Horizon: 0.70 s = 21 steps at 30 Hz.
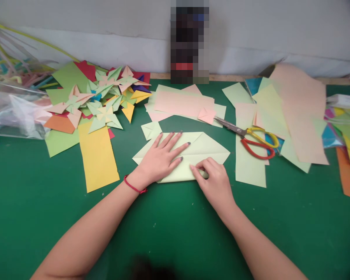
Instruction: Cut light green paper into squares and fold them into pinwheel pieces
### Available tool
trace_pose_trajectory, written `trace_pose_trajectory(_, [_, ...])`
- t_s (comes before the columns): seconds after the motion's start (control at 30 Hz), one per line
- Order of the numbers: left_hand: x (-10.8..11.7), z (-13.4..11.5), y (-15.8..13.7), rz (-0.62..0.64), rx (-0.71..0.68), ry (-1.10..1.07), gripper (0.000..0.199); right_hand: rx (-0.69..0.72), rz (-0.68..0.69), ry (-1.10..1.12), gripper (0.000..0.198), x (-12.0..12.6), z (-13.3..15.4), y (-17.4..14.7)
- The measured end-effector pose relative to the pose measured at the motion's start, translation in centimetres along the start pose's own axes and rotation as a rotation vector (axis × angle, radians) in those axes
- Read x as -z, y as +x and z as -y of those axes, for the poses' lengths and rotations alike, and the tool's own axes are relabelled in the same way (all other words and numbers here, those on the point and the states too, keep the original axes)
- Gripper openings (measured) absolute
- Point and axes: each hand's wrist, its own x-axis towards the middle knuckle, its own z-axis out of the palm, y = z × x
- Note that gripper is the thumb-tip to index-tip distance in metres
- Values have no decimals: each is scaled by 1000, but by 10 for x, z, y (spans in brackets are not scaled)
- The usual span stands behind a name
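A sheet of pale green paper, folded and creased, lies flat on a green counter, in front of the person and between their two hands. The left hand is open on it, palm down and fingers spread, pressing its left half; a red cord bracelet circles that wrist. The right hand is curled, its thumb and fingers pinching the paper near the right end of its near edge.

Crowding the paper's far left side is a small folded green piece, right by the left fingers. Beyond lie overlapping pink and green sheets, with a little folded pink piece on them. Scissors with one yellow and one red handle lie to the right, tips pointing toward that pink piece, handles resting over loose pale sheets. Farther right are large pink sheets.

To the left are a yellow sheet, a heap of folded paper stars and a clear plastic bag. A pixelated dark shape stands at the back.
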Motion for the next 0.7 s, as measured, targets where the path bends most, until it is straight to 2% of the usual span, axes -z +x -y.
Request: trace_pose_trajectory(0.7, [1,-1,-1,-21,-16,12,46,12,0,-8,23,-1,0,0])
